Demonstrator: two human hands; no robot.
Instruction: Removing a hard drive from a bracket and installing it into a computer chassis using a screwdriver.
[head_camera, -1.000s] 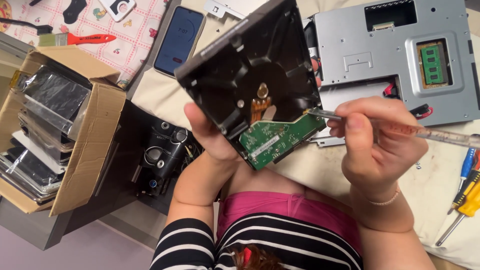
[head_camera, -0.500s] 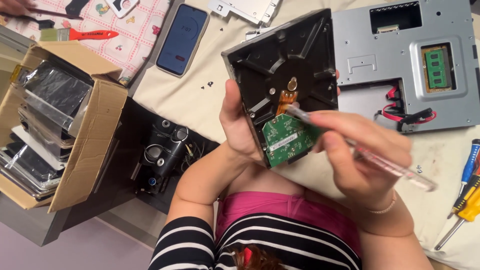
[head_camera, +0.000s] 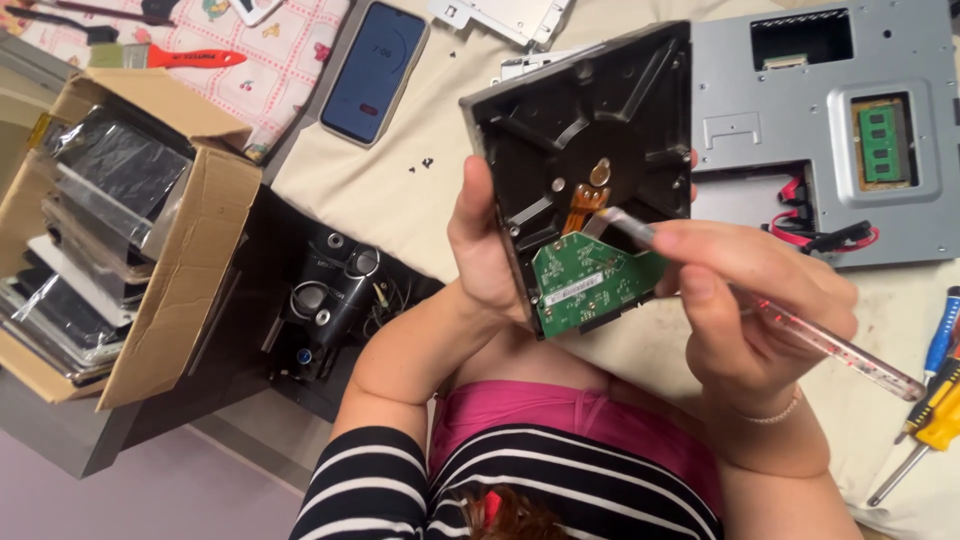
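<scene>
A black-and-white striped long-sleeved top (head_camera: 520, 490) is worn over a pink garment (head_camera: 570, 425); a thin beaded bracelet (head_camera: 775, 413) circles the right wrist.

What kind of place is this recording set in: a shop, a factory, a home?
Probably an informal electronics repair or salvage bench, perhaps at home. The left hand holds an opened hard drive, a stripped grey metal chassis lies on a cloth-covered table, and a cardboard box holds bagged drives.
</scene>
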